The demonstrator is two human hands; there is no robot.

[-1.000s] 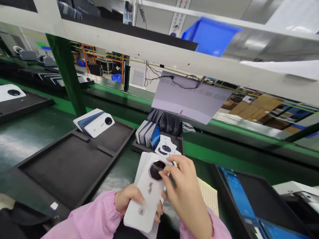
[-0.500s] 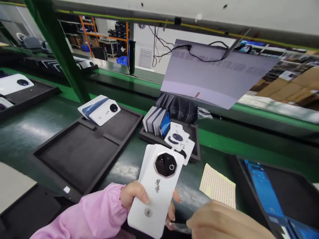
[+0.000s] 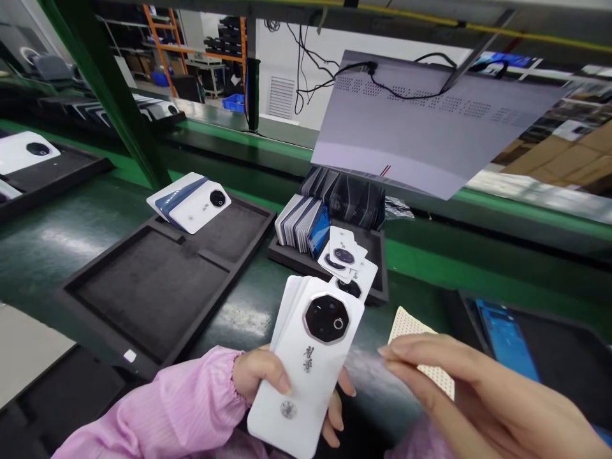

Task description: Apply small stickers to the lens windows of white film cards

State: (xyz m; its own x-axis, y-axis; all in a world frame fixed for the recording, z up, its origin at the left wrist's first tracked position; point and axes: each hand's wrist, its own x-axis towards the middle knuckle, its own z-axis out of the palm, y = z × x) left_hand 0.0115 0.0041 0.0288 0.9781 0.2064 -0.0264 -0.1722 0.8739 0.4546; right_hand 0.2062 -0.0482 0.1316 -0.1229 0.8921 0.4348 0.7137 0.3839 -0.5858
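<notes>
My left hand [image 3: 270, 386], in a pink sleeve, grips a stack of white phone back covers [image 3: 308, 360]; the top one shows a dark octagonal camera window and printed marks. My right hand [image 3: 478, 398] hovers just right of the stack, over a dotted yellow sticker sheet [image 3: 423, 350] on the belt. Its fingers are stretched out and pressed together, and I see nothing in them.
A black foam tray [image 3: 148, 284] lies to the left with two covers [image 3: 189, 203] at its far corner. Behind the stack stands a black tray [image 3: 377, 268] of upright covers and loose white cards. A grey panel [image 3: 430, 124] hangs overhead. A tray with blue-filmed parts [image 3: 507, 331] sits right.
My right hand left the camera window, dropped low and came back up right of the stack. The view tilted down, and the stack rose slightly.
</notes>
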